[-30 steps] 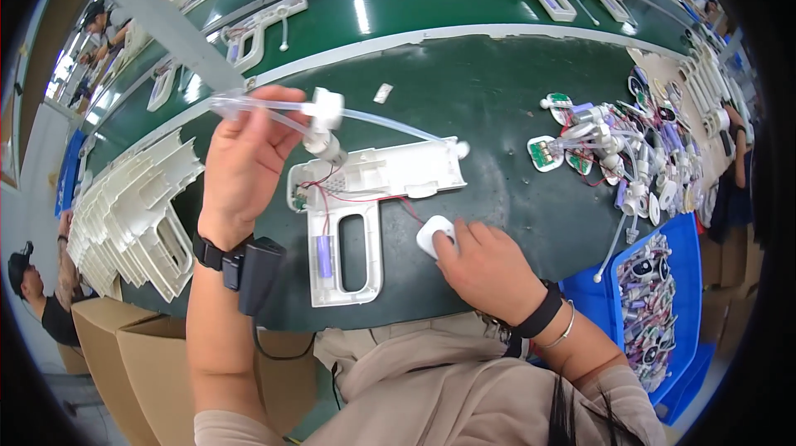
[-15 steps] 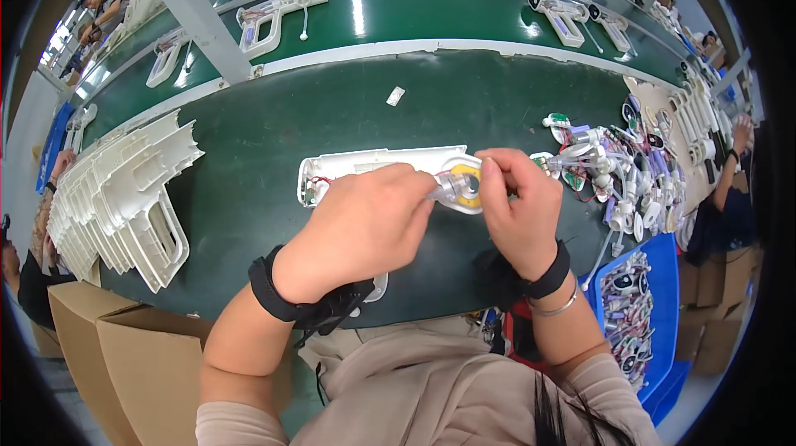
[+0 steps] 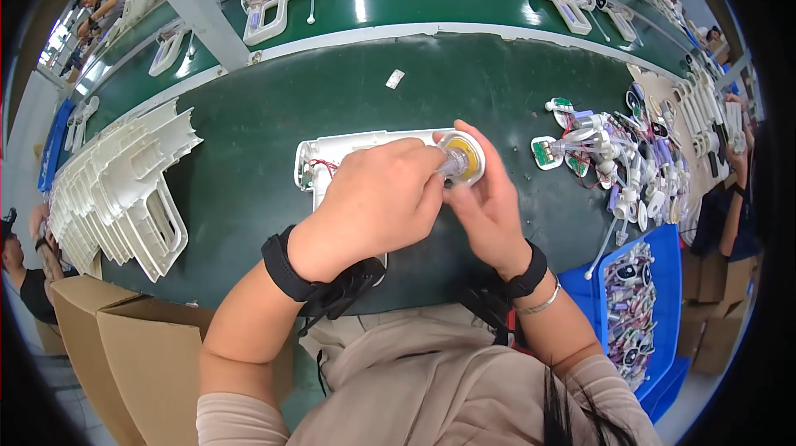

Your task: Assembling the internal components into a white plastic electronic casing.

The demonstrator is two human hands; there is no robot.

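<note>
A white gun-shaped plastic half-shell (image 3: 352, 142) lies on the green table in front of me, with red wires and a small green circuit board at its left end. At its right end sits a round white piece with a yellow ring (image 3: 473, 153). My left hand (image 3: 377, 193) reaches across the shell, its fingertips pinched on a clear plastic nozzle part (image 3: 455, 166) against that ring. My right hand (image 3: 489, 206) curls around the round end from the right, fingers behind it and thumb below. My left hand hides the shell's middle.
Stacked white shells (image 3: 124, 189) stand at left above a cardboard box (image 3: 157, 363). To the right lie a heap of wired pump parts (image 3: 622, 156) and a blue bin (image 3: 667, 297) of similar parts. A small white piece (image 3: 395, 79) lies ahead. Co-workers are at both sides.
My right hand has gone from pinching at the round end's right edge to wrapping around it. The round end now tilts up more toward my left fingertips.
</note>
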